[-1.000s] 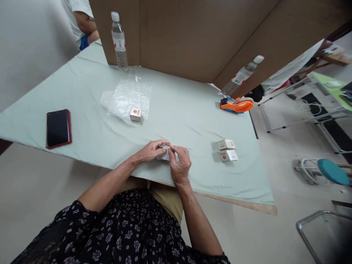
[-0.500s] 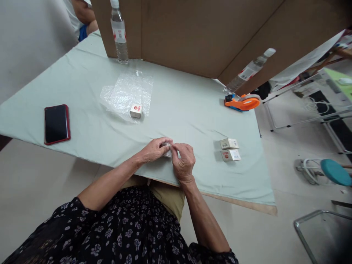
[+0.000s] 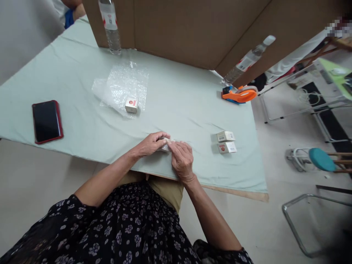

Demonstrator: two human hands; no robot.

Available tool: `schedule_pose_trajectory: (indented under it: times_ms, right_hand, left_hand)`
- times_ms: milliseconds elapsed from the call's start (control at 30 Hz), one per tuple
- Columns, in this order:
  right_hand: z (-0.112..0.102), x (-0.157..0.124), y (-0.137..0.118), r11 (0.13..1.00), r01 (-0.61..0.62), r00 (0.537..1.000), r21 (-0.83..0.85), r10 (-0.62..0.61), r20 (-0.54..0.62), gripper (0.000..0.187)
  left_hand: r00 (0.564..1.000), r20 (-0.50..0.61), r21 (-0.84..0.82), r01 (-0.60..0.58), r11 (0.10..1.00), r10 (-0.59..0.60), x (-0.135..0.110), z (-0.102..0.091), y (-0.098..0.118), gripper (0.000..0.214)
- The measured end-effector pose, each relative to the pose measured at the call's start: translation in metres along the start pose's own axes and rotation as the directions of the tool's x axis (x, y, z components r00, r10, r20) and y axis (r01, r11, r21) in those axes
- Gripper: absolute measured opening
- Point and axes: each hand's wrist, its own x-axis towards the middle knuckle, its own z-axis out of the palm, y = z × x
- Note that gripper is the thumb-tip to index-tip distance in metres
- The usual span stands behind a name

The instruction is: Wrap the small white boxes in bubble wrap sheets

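Close to the table's front edge, a small bubble-wrapped package (image 3: 165, 147) lies under my hands, its contents mostly hidden. My left hand (image 3: 153, 143) grips it from the left, thumb near side and fingers over the far side. At its right end, my right hand (image 3: 182, 157) has its fingers closed and pressed against the wrapping. Farther left, a small white box (image 3: 131, 105) with a red mark sits on the corner of some bubble wrap sheets (image 3: 121, 82). To the right stand two similar boxes, a rear box (image 3: 226, 136) and a front box (image 3: 227, 147).
An orange and blue tape dispenser (image 3: 239, 95) is at the back right, by a tilted water bottle (image 3: 249, 60). Another bottle (image 3: 110, 27) stands against the cardboard partition (image 3: 176, 33). A red-cased tablet (image 3: 47, 121) lies left. A teal stool (image 3: 321, 159) is beyond the table.
My right hand's fingers have flattened from a raised pinch down onto the package's right end. The left hand keeps its hold. The whole view has shifted slightly.
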Motion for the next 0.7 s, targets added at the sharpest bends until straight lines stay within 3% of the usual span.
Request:
schedule_pose_trajectory:
  times_ms: [233, 400, 533, 700]
  right_hand:
    - [-0.012, 0.002, -0.001, 0.982, -0.189, 0.973, 0.029, 0.191, -0.133, 0.027]
    - [-0.01, 0.002, 0.004, 0.986, -0.158, 0.984, -0.056, 0.162, 0.07, 0.03]
    - [-0.006, 0.001, 0.004, 0.988, -0.113, 0.984, -0.108, 0.126, 0.123, 0.035]
    - [-0.013, -0.003, 0.01, 0.967, -0.229, 0.962, 0.108, 0.208, 0.176, 0.031]
  left_hand:
    - [1.0, 0.015, -0.081, -0.019, 0.997, 0.02, -0.001, 0.001, -0.001, 0.036]
    - [1.0, 0.023, -0.085, -0.01, 0.996, 0.012, -0.002, 0.0, -0.002, 0.04]
    - [1.0, 0.003, -0.061, -0.028, 0.998, 0.028, -0.002, 0.001, -0.002, 0.037]
    - [0.999, -0.025, -0.106, 0.03, 0.994, -0.032, -0.001, 0.002, 0.001, 0.04]
